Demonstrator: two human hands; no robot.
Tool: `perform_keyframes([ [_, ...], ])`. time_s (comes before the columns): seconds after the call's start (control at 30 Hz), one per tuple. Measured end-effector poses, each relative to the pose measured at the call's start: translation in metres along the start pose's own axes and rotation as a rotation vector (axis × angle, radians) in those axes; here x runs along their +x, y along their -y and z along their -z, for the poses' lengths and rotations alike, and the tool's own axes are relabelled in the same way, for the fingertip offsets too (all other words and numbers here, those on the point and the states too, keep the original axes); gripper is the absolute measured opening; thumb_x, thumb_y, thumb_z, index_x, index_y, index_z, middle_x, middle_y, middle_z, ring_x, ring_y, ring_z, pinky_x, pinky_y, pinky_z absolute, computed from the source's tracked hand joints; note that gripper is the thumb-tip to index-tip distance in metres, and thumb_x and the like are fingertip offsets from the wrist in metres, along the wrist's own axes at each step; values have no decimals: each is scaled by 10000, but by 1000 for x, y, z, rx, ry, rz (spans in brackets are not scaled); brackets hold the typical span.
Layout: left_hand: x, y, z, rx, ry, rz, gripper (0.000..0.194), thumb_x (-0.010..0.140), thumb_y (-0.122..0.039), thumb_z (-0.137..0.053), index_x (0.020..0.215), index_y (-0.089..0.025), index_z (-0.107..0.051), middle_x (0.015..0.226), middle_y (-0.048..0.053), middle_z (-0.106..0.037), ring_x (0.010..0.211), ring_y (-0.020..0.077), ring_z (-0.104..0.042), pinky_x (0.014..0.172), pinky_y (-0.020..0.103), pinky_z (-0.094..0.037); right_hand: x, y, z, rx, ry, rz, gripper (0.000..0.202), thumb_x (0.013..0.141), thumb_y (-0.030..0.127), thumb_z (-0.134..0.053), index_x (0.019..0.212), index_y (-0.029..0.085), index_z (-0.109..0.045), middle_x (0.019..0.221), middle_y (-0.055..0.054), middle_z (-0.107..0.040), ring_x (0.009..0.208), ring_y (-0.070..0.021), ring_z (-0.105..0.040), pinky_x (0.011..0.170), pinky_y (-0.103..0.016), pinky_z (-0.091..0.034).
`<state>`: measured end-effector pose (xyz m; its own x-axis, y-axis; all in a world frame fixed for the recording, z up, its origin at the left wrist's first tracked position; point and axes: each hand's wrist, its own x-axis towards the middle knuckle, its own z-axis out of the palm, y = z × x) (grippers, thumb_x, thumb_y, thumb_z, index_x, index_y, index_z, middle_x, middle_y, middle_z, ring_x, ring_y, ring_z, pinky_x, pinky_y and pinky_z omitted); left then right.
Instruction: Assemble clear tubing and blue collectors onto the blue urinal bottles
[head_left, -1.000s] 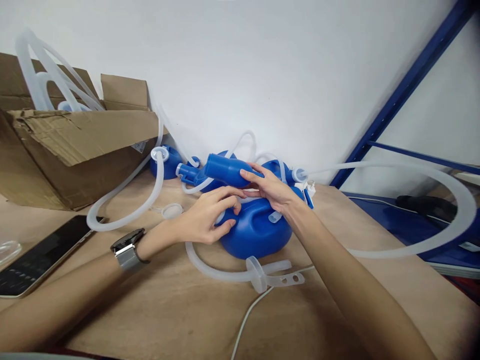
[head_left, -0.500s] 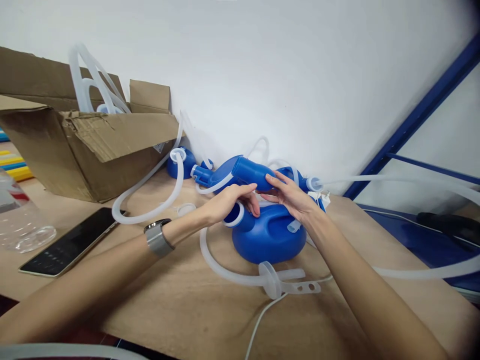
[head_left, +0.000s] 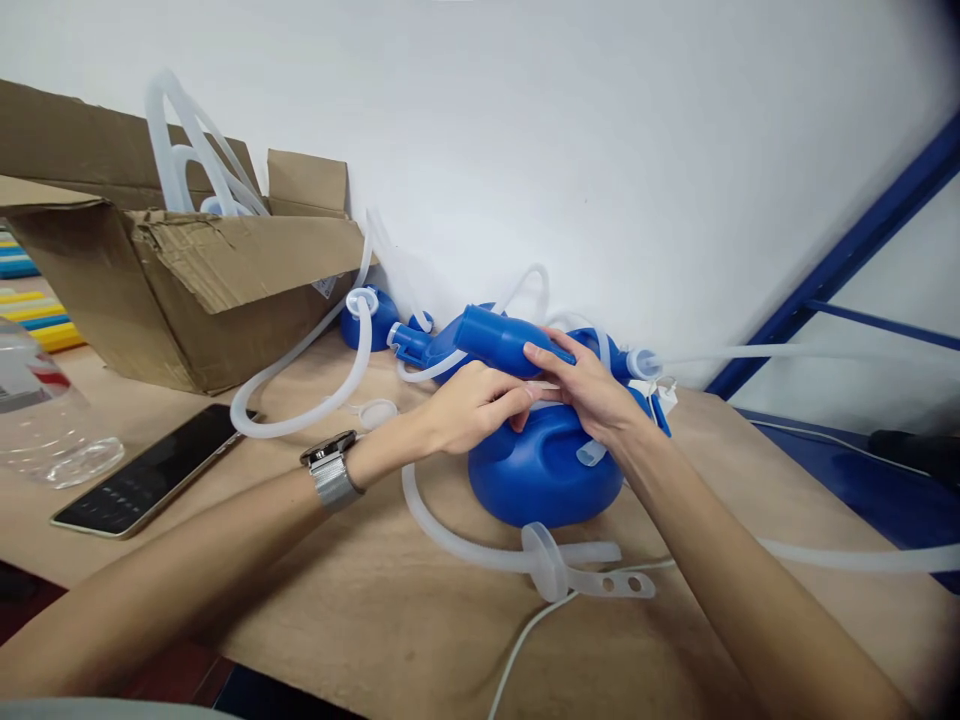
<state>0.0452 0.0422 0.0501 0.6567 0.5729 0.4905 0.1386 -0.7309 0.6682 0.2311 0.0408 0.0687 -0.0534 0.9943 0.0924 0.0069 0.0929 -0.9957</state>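
My right hand (head_left: 596, 390) is closed around a blue plastic tube-shaped piece (head_left: 499, 340), thumb on top, its wide end pointing left. Just below it, my left hand (head_left: 480, 405) has its fingers bent together, their tips meeting the right hand's fingers; a thin whitish edge shows there, and what the left fingers grip is hidden. Under both hands a blue jug-like bottle (head_left: 544, 480) with a moulded handle rests on the table, its neck covered by my left hand. In front of it lies a translucent hose (head_left: 465, 545) with a round cap and holed strap (head_left: 547, 565).
An open cardboard box (head_left: 225, 290) with hoses inside stands at the left. Near it are a phone (head_left: 154, 470), a clear plastic bottle (head_left: 56, 420) and another blue bottle (head_left: 371, 325) with a hose. More blue pieces lie by the wall. A blue metal frame (head_left: 832, 275) is at right.
My left hand has moved right and upward, now covering the bottle's neck opening, its fingers against my right hand. The blue tube piece has tilted slightly and the view has shifted a little.
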Motion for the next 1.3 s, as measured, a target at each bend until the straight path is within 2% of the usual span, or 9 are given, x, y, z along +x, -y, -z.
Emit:
perform_keyframes([
  [0.23, 12, 11, 7, -315, 136, 108, 600, 994, -531, -403, 634, -148, -692, 702, 78, -725, 715, 158, -648, 822, 272, -474, -6, -2, 9, 46, -15, -55, 524, 837, 323, -827, 1318, 255, -629, 1275, -38, -710, 958, -188, -763, 887, -331, -661],
  [0.37, -3, 21, 0, -614, -108, 238, 557, 924, -614, -510, 704, -136, -692, 715, 98, -730, 724, 207, -696, 777, 307, -530, -6, -4, 15, 105, -41, -67, 475, 863, 281, -805, 1303, 237, -632, 1209, -55, -733, 953, -190, -762, 883, -331, -658],
  [0.47, -19, 22, -4, -576, -265, 284, 460, 905, -567, -601, 795, -136, -721, 816, 77, -755, 818, 198, -700, 813, 286, -531, -5, -4, 18, 174, -74, -68, 480, 866, 269, -804, 1304, 235, -612, 1151, -52, -743, 928, -189, -761, 875, -343, -660],
  [0.57, -29, 19, -3, -527, -243, 381, 512, 936, -592, -571, 886, -127, -780, 956, 99, -772, 893, 202, -692, 836, 286, -526, -4, -5, 19, 228, -77, -86, 473, 866, 270, -807, 1294, 246, -606, 1154, -48, -736, 957, -187, -752, 870, -342, -659],
  [0.67, -30, 22, 0, -811, -104, 466, 476, 853, -583, -723, 960, -125, -797, 1056, 138, -774, 947, 227, -706, 866, 312, -542, -3, -6, 20, 260, -63, -73, 369, 864, 279, -809, 1195, 237, -652, 1163, -41, -729, 965, -182, -744, 883, -338, -655],
  [0.77, -30, 36, 0, -1132, 71, 412, 492, 726, -507, -891, 1062, -162, -791, 1167, 142, -761, 1123, 259, -694, 967, 340, -541, -2, -8, 22, 285, -35, -58, 312, 862, 297, -811, 1133, 233, -671, 1150, -33, -730, 942, -182, -743, 902, -356, -650],
  [0.83, -31, 46, -2, -1190, 103, 361, 457, 730, -462, -905, 1054, -161, -793, 1193, 137, -755, 1178, 254, -676, 1012, 339, -526, -1, -9, 22, 293, -33, -62, 341, 858, 289, -813, 1158, 238, -658, 1134, -30, -733, 925, -184, -746, 909, -375, -648],
  [1.1, -32, 38, -20, -1251, -56, 271, 317, 721, -412, -902, 809, -140, -764, 893, 86, -733, 984, 202, -662, 932, 300, -494, -5, -4, 19, 246, -70, -65, 454, 878, 289, -793, 1284, 227, -601, 1166, -68, -729, 914, -186, -757, 915, -360, -639],
  [1.3, -33, 35, -25, -1260, -140, 267, 272, 759, -377, -878, 826, -157, -732, 846, 57, -715, 941, 183, -648, 920, 297, -468, -7, -3, 18, 220, -63, -71, 454, 876, 287, -791, 1290, 237, -610, 1186, -68, -727, 969, -191, -753, 908, -335, -640],
])
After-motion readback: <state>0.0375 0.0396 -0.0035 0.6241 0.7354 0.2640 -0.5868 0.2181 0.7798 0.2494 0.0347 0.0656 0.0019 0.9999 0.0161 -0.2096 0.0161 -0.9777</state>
